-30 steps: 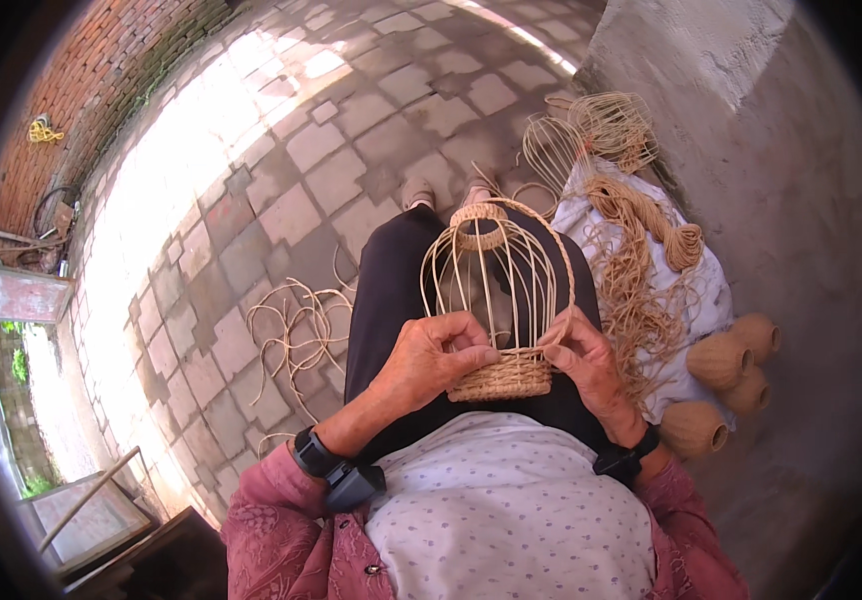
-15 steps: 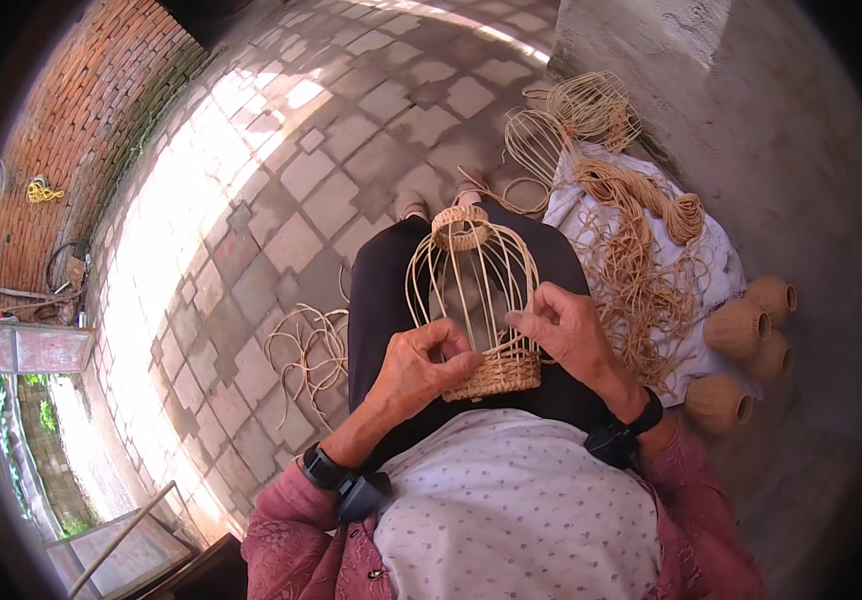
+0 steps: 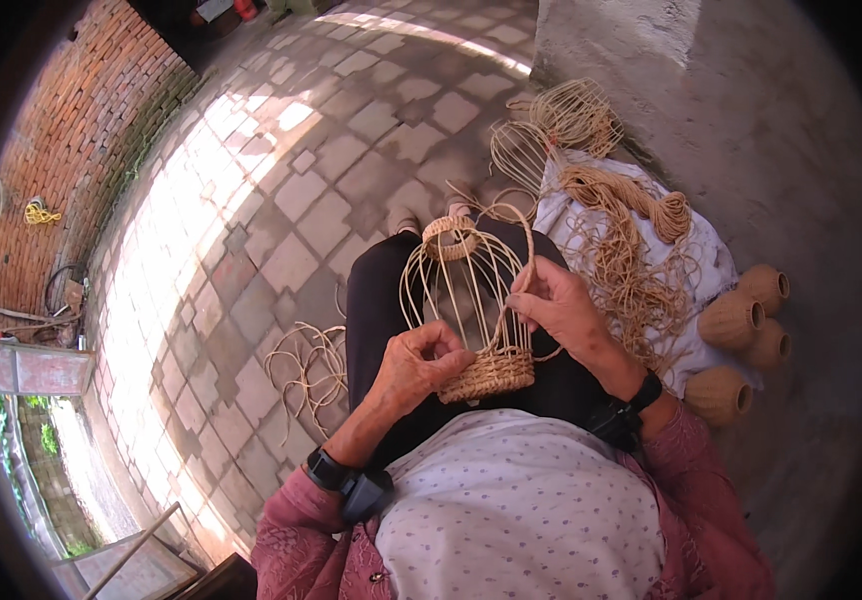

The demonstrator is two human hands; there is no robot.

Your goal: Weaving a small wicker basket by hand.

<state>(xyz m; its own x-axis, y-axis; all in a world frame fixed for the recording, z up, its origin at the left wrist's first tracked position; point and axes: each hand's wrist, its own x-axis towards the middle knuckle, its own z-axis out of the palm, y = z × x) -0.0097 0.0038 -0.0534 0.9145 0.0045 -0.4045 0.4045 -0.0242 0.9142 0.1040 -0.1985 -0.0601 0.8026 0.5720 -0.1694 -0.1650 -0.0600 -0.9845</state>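
Observation:
A half-woven basket (image 3: pixel 491 376) rests on my lap, with a closely woven band at the near end. Bare, bent ribs run from that band to a small woven ring (image 3: pixel 450 239) at the far end. My left hand (image 3: pixel 424 360) is closed on the left side of the woven band, thumb on its edge. Pinched between the fingers of my right hand (image 3: pixel 558 308) is a tan cord (image 3: pixel 529 240), which arches up beyond the hand. The cord's lower part passes among the ribs beside the band; exactly where it goes is hidden.
On the right, a white cloth (image 3: pixel 716 255) carries tangled cord (image 3: pixel 616 270). Several finished woven baskets (image 3: pixel 731 320) lie by its right edge. Open rib frames (image 3: pixel 576 115) lie farther off near a grey wall (image 3: pixel 641 60). Loose strands (image 3: pixel 306 365) lie on the paving to my left.
My right hand has come up a little from the band and now draws a cord that loops above it. My left hand keeps its hold on the basket. The whole view has shifted slightly.

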